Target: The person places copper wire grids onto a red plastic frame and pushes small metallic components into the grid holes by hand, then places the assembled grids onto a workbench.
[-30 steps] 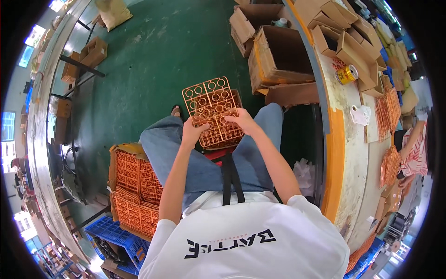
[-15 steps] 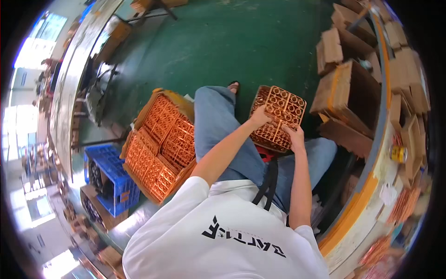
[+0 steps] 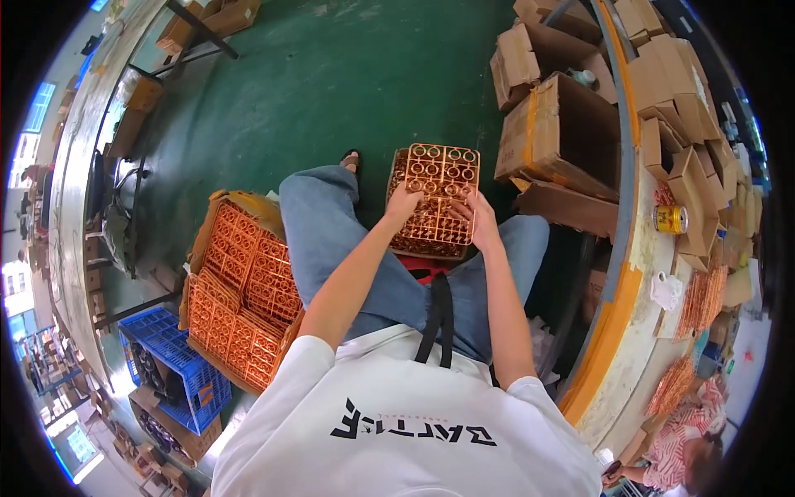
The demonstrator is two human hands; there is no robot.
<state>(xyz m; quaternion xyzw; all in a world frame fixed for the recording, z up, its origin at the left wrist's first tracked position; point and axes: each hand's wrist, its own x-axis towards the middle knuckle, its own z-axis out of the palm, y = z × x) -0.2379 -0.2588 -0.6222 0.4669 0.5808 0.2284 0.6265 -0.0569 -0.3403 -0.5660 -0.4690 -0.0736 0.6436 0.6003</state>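
A flat copper-coloured lattice frame of joined rings point(image 3: 442, 170) is between my hands, above a pile of similar frames point(image 3: 426, 248) between my knees. My left hand point(image 3: 402, 207) grips its left edge, thumb on top. At the right edge is my right hand point(image 3: 479, 222), its fingers bent against the lattice; the fingertips partly hide behind it. The pile seems to sit in a box whose walls are mostly covered. To the left of my leg, an open cardboard box point(image 3: 190, 309) holds many more copper-coloured ring frames point(image 3: 248, 286).
Blue plastic crates point(image 3: 176, 356) stand beyond the left box. Large open cartons point(image 3: 556, 141) line the right, beside a long workbench point(image 3: 609, 364) bearing a yellow can point(image 3: 670, 219) and more copper-coloured frames. A person in a striped top point(image 3: 675, 455) is at the lower right.
The whole view has swung, so the scene sits further left. Both hands still have the ring frame, which now appears straighter. A person has come into view at the lower right.
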